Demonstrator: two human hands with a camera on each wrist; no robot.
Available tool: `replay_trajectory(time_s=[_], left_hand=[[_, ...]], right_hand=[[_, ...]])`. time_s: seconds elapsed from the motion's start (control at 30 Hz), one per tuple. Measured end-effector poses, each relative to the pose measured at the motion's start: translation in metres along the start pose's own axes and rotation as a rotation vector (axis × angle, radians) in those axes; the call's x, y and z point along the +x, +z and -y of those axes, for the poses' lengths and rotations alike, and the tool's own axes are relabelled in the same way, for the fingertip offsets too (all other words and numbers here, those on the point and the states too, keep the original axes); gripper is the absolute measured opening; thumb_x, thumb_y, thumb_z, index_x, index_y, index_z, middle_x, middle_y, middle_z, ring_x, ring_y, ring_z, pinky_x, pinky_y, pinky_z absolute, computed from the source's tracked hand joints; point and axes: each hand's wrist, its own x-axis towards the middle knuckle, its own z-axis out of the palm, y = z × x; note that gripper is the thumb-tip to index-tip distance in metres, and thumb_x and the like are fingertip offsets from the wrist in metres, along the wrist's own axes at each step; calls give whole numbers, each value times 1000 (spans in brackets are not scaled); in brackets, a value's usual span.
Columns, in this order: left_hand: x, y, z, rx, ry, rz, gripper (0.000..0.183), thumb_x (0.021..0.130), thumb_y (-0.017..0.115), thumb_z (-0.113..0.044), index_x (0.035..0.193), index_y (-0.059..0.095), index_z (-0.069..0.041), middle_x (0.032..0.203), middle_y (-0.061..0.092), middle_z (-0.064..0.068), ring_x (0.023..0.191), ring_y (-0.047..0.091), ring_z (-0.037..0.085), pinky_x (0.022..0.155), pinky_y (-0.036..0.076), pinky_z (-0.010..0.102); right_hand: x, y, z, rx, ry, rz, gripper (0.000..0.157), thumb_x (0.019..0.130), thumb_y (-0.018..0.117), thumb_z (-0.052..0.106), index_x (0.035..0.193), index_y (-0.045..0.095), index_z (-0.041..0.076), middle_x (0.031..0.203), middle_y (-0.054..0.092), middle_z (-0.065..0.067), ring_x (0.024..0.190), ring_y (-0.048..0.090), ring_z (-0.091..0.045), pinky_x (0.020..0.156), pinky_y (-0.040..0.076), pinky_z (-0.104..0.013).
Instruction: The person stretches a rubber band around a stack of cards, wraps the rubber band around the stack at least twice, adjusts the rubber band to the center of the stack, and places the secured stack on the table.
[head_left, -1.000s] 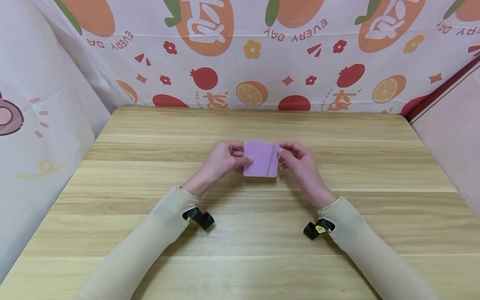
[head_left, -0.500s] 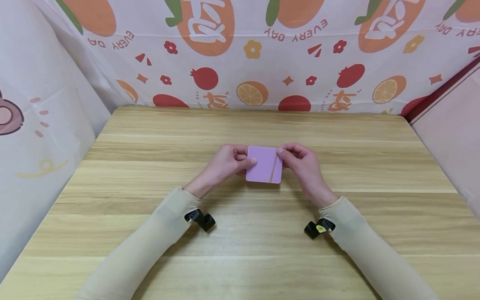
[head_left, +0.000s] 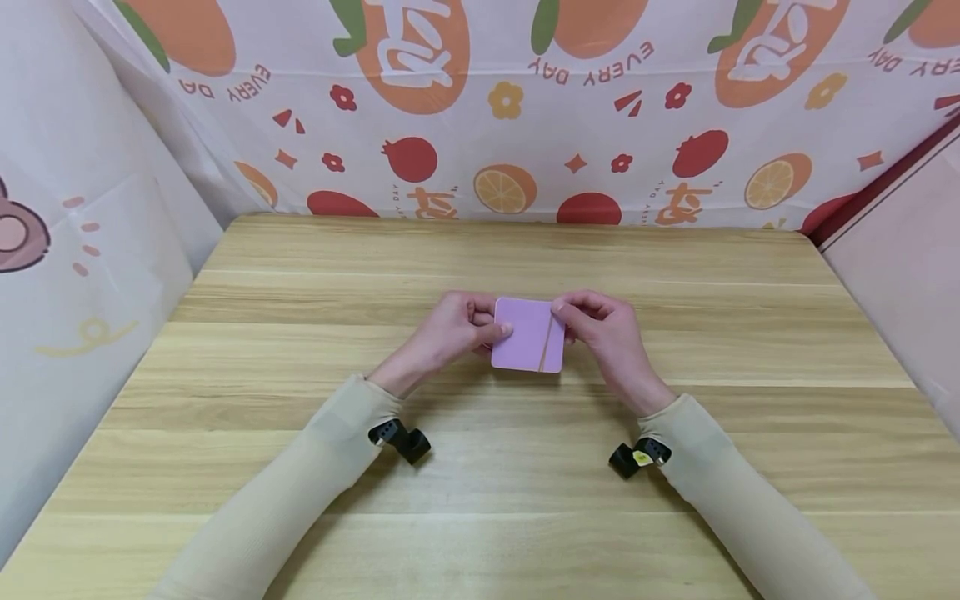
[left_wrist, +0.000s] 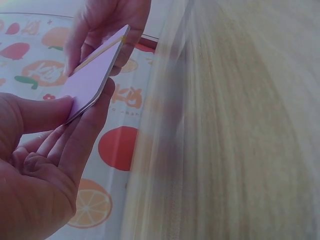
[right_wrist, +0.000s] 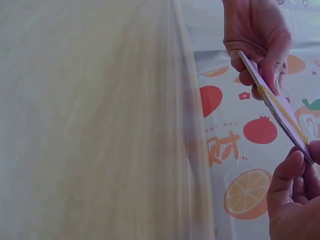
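A thin square purple card stack (head_left: 519, 346) is held above the table, with a tan rubber band (head_left: 547, 346) stretched slantwise across its right part. My left hand (head_left: 452, 333) pinches the left edge, thumb on the front and fingers behind. At the upper right corner, my right hand (head_left: 609, 335) has its thumb on the top end of the band and its fingers behind the stack. Seen edge-on in the right wrist view, the purple stack (right_wrist: 274, 107) looks layered, and the band (right_wrist: 290, 116) wraps around it.
The wooden table (head_left: 480, 467) spreads beneath both forearms. A fruit-printed curtain (head_left: 450, 100) hangs behind its far edge, with a pale sheet (head_left: 90, 167) on the left. Black wrist cameras (head_left: 408, 442) sit at both cuffs.
The purple stack has moved slightly right and toward me. My right thumb has shifted from its right edge onto the upper corner at the band, whose slant now leaves the lower end further left.
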Motion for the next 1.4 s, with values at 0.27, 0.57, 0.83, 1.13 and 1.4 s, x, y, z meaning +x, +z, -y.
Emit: replay_trajectory(time_s=[0.27, 0.57, 0.83, 1.13, 1.4], left_hand=[[0, 5, -1, 8, 4, 13, 14, 87, 63, 1, 98, 63, 8, 80, 69, 15, 70, 65, 16, 65, 56, 39], [2, 9, 1, -59, -39, -24, 14, 86, 63, 1, 97, 63, 8, 81, 69, 16, 69, 65, 16, 64, 56, 38], [4, -2, 0, -173, -73, -136, 19, 84, 65, -5, 99, 64, 5, 82, 67, 11, 69, 64, 18, 64, 55, 34], [2, -9, -6, -196, -86, -209, 19, 85, 66, -6, 101, 63, 5, 83, 67, 11, 70, 63, 16, 64, 56, 32], [1, -4, -8, -191, -73, -249, 16, 86, 65, -2, 100, 62, 6, 80, 68, 10, 66, 62, 14, 59, 55, 28]], right_hand=[[0, 2, 0, -98, 60, 4, 29, 83, 72, 29, 100, 71, 6, 93, 66, -5, 75, 55, -14, 62, 49, -26], [1, 2, 1, -65, 113, -9, 35, 85, 69, 31, 106, 68, 3, 101, 65, -8, 83, 58, -15, 68, 51, -24], [1, 5, 1, -1, 137, 58, 28, 91, 61, 21, 102, 62, -5, 93, 60, -8, 80, 58, -15, 71, 53, -30], [0, 6, -3, -41, 157, 233, 28, 85, 70, 16, 101, 63, -6, 89, 62, -27, 74, 62, -20, 68, 55, -33], [-2, 9, -7, -8, 177, 253, 31, 84, 71, 17, 105, 64, -5, 90, 66, -22, 76, 65, -20, 75, 54, -38]])
